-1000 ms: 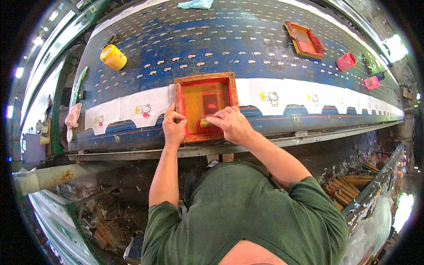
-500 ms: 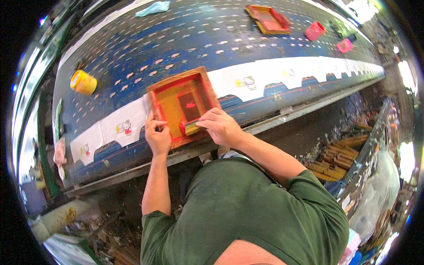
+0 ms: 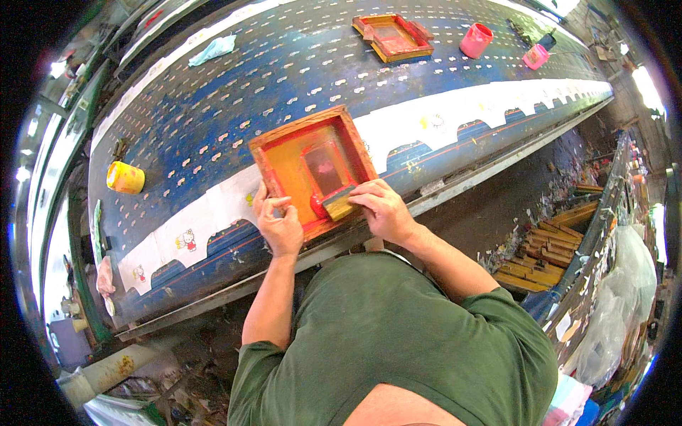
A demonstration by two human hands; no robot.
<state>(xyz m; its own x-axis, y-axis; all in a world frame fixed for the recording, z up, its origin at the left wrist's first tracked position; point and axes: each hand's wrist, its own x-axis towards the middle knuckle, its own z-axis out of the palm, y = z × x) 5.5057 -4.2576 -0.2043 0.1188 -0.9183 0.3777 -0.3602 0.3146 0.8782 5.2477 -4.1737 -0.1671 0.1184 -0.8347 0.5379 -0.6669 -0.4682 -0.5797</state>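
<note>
A wooden screen-printing frame (image 3: 357,147), its inside coated red and yellow, is over the white fabric strip (image 3: 222,207) at the table's near edge. My left hand (image 3: 278,226) grips its left side near the close corner, fingers curled round the rim. A red smear shows on the mesh window (image 3: 323,167). Inside the near end lies a squeegee (image 3: 341,206) with a wooden handle, beside a blob of red ink (image 3: 317,206). My right hand (image 3: 384,211) has closed fingers at the squeegee's right end and covers the frame's near right corner. Small cartoon cat prints run along the strip.
On the long blue table (image 3: 234,92) stand a yellow pot (image 3: 126,177), a pink pot (image 3: 476,41) and a smaller pink container (image 3: 536,56). Another red-stained frame (image 3: 393,38) and a pale blue cloth (image 3: 213,50) lie farther back. Wooden pieces (image 3: 547,250) are stacked at right.
Both hands and the frame have shifted right along the fabric strip, with the squeegee still inside. Part of another print now shows left of the frame. The whole view has shifted slightly.
</note>
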